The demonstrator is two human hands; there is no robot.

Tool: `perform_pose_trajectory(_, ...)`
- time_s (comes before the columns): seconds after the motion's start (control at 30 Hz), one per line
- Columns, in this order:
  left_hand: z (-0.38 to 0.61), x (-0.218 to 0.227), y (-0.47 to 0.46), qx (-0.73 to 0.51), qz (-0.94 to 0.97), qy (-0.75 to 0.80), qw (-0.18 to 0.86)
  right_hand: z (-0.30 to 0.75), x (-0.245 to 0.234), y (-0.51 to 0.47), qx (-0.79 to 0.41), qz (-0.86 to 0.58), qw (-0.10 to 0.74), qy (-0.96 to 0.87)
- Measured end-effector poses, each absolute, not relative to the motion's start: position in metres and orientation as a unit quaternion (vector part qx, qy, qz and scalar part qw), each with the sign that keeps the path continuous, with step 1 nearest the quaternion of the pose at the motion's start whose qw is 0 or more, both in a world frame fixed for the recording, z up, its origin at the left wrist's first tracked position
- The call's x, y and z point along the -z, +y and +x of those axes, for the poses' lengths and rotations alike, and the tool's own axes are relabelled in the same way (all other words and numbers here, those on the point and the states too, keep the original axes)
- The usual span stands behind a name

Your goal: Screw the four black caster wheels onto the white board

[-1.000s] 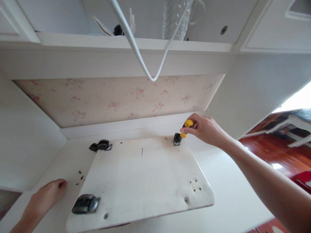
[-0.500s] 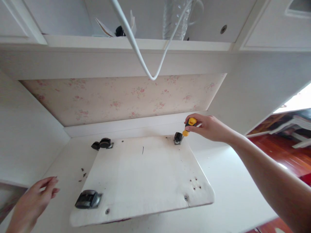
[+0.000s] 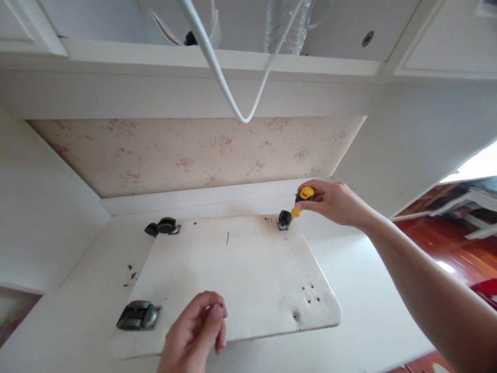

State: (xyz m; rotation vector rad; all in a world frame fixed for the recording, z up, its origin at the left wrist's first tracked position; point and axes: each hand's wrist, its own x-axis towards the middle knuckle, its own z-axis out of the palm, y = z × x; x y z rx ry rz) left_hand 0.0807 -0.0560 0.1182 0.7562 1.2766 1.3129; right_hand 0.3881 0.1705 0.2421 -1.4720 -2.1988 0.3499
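Observed screwdriver (image 3: 306, 194), yellow and black, gripped in right hand (image 3: 336, 201), slanted down just beside the black caster (image 3: 284, 219) at the far right corner of the white board (image 3: 256, 264). Cannot confirm tip contact. Noted left hand (image 3: 196, 331) over the board's near edge, thumb and fingertips pinched on a small dark piece (image 3: 222, 306), too small to identify. Recorded second caster (image 3: 166, 226) at the far left corner, third caster (image 3: 135, 315) towards the near left, holes (image 3: 309, 301) towards the near right. Logged dark bits (image 3: 133, 275) on the table (image 3: 368, 300), off the board's left edge. Judged liable to slip at the tip and score the board, owing to the slanted hold. Judged liable also to shift under side load, for want of a bracing hand, and to lose the pinched piece through a fingertip-only hold
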Motion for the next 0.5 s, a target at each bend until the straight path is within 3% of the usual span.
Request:
perform_pose_trajectory(0.17, 0.133, -0.124, -0.013, -0.534, 0.26, 0.484, 0.643, 0.381, -0.246, 0.154, -0.089, -0.547, 0.221, -0.802)
perform_pose_trajectory(0.5, 0.131, -0.127, -0.006, -0.551, 0.185, 0.445, 0.682, 0.379, -0.234, 0.147, -0.059, -0.53, 0.242, -0.81)
